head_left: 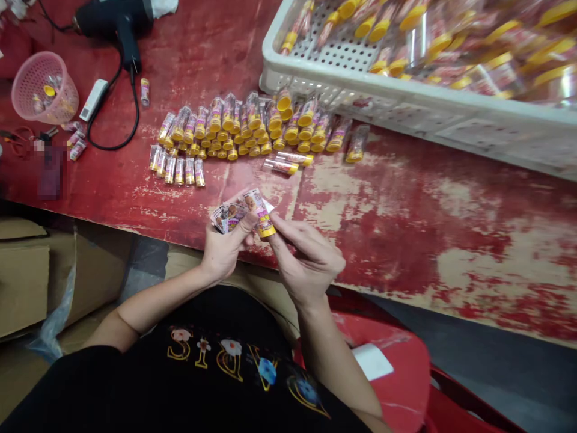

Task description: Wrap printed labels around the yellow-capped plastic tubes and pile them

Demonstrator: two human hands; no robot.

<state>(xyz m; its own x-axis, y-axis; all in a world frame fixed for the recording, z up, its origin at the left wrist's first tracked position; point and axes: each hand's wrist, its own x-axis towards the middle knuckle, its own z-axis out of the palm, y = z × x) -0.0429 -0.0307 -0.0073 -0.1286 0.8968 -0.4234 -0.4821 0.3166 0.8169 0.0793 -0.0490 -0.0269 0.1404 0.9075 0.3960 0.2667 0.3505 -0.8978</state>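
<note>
My left hand (228, 246) is closed on a fanned stack of printed labels (228, 216) over the table's front edge. Between my two hands a small clear tube with a yellow cap (261, 219) stands slightly tilted, cap down, with a printed label on it. The thumb of my left hand touches its left side. On its right side, my right hand (306, 252) pinches it near the cap. Beyond my hands, many yellow-capped tubes (220, 123) are grouped on the red table (378, 210), and two more tubes (288, 162) lie on their sides.
A white crate (406, 96) full of yellow-capped tubes fills the back right. At the back left are a heat gun (128, 30) with its cord, a pink basket (31, 78) and a white bar (94, 99). Cardboard boxes (27, 282) and a red stool (396, 361) are below the table.
</note>
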